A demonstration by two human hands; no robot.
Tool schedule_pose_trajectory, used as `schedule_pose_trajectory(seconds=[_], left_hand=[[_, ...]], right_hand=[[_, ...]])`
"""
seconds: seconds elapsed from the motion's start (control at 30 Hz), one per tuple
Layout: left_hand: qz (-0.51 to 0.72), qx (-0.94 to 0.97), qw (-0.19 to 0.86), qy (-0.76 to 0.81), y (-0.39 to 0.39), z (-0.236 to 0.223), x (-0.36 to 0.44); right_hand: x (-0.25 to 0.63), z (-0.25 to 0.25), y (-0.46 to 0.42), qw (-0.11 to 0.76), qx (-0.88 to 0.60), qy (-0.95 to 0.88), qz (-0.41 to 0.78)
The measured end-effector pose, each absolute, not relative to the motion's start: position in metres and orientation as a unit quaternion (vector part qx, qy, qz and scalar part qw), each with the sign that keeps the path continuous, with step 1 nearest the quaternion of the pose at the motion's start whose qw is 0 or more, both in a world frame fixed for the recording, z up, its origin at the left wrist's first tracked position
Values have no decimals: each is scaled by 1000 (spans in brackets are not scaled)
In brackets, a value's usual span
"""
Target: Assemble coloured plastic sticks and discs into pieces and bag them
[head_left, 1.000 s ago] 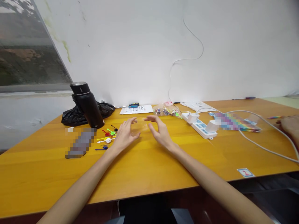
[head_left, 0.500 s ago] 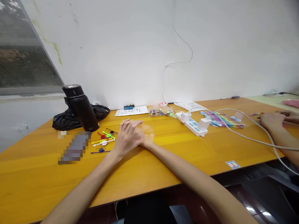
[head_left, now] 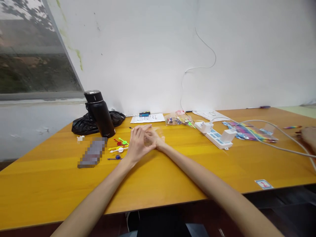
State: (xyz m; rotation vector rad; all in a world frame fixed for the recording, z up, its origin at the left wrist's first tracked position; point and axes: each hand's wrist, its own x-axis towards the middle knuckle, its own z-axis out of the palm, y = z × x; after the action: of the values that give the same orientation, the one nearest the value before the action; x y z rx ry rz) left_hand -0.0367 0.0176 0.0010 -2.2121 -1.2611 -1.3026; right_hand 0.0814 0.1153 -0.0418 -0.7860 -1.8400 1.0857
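A thin clear plastic piece [head_left: 161, 131] shows behind and between my hands; its full shape is hidden. My left hand [head_left: 138, 142] is closed around its left side, the fingers bent over toward the right hand. My right hand [head_left: 153, 138] is closed on it from the right, with its fingertips partly covered by the left hand. To the left of my left hand lie several arrow-shaped plastic spinners: a red one [head_left: 119, 143], a green one [head_left: 124, 142], a white one [head_left: 120, 149], a blue one [head_left: 118, 157], and a yellow one.
A black bottle [head_left: 101, 117] stands by a black plastic bag [head_left: 84, 124], with a blurred-out flat object [head_left: 93, 153] in front. Behind are a screwdriver [head_left: 144, 114], papers and a bag of small parts [head_left: 179, 119]. Rightward lie a power strip [head_left: 217, 138], rainbow pencils [head_left: 256, 132] and another person's arm [head_left: 308, 135].
The view has swung right to left, so the table's things sit further right in it. My hands have shifted their hold on the clear plastic, with less of it showing.
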Motion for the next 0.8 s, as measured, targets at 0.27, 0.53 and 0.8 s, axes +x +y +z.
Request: schedule_pose_trajectory(seconds=[0.27,0.53,0.8], left_hand=[[-416,-732,149,-519,22,1,-45],[-381,-720,135,-564,31,-9,-53],[-389,-763,94,-508,29,-6,-48]], right_hand=[[188,-49,131,530,-365,-642,416],[196,-5,109,590,-314,-690,278],[170,3,70,474,-255,-803,256]])
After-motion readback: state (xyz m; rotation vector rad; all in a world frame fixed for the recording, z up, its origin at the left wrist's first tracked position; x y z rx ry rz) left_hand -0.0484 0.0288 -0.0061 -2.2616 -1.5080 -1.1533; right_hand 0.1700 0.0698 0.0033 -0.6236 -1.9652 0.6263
